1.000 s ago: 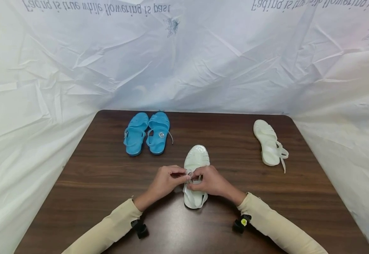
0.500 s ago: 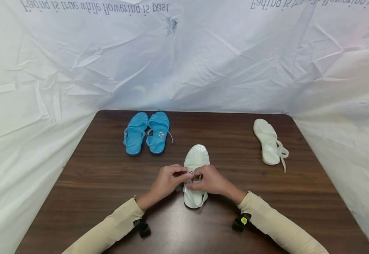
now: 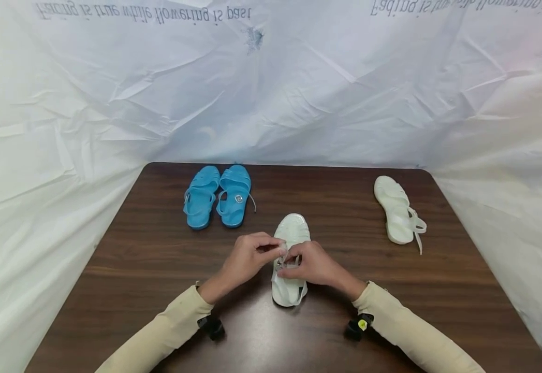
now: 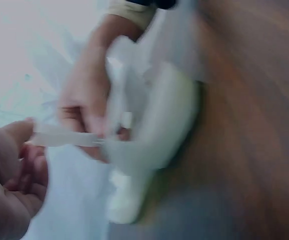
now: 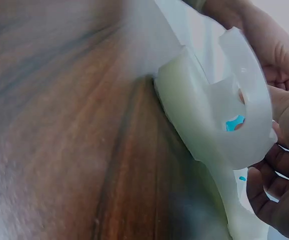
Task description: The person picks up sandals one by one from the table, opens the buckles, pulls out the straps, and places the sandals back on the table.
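Observation:
A white jelly sandal [image 3: 291, 230] lies on the table in the middle of the head view, toe pointing away from me. My left hand [image 3: 246, 257] pinches the end of its ankle strap [image 4: 67, 137] between thumb and fingers, and the strap is drawn out taut from the sandal in the left wrist view. At the sandal's near side, my right hand [image 3: 315, 264] pinches the strap by the small metal buckle [image 3: 280, 266], which its fingers partly hide. The curved heel strap [image 5: 257, 95] stands up in the right wrist view.
A second white sandal [image 3: 395, 210] with a loose strap lies at the back right of the dark wooden table [image 3: 159, 259]. Two blue sandals [image 3: 200, 199] stand side by side at the back left. A white printed sheet [image 3: 298, 103] hangs around the table.
My left hand has moved slightly up and away from the buckle, drawing the strap end with it. The right hand stays at the buckle, and the sandals keep their places.

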The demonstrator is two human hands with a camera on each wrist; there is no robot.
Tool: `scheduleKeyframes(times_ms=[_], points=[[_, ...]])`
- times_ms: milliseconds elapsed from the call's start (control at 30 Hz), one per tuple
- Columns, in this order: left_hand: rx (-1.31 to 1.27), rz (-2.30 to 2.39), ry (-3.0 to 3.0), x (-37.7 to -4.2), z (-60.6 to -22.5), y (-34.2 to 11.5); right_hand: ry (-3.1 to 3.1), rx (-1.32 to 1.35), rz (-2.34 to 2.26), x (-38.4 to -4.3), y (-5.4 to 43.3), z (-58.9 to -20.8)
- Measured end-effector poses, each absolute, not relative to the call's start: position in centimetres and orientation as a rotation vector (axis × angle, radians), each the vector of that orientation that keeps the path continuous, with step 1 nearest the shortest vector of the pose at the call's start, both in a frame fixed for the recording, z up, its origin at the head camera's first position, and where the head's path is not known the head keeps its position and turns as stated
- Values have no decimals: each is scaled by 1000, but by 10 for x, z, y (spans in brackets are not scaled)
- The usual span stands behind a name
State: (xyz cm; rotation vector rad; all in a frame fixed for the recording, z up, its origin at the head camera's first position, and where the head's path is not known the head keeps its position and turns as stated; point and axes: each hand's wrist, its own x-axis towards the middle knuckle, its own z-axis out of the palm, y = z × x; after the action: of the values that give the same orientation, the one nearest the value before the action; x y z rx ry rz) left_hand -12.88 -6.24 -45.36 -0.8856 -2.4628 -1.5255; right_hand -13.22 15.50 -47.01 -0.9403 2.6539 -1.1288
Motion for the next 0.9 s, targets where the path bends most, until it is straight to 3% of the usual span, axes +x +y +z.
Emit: scheduleKeyframes(times_ms=[400, 900], points=[[-881, -1484, -2632, -128, -453, -96, 2598, -821, -1182, -128, 160, -475], [-688, -1506, -2787, -122, -471, -113, 2583, -806, -1229, -126, 173, -468]])
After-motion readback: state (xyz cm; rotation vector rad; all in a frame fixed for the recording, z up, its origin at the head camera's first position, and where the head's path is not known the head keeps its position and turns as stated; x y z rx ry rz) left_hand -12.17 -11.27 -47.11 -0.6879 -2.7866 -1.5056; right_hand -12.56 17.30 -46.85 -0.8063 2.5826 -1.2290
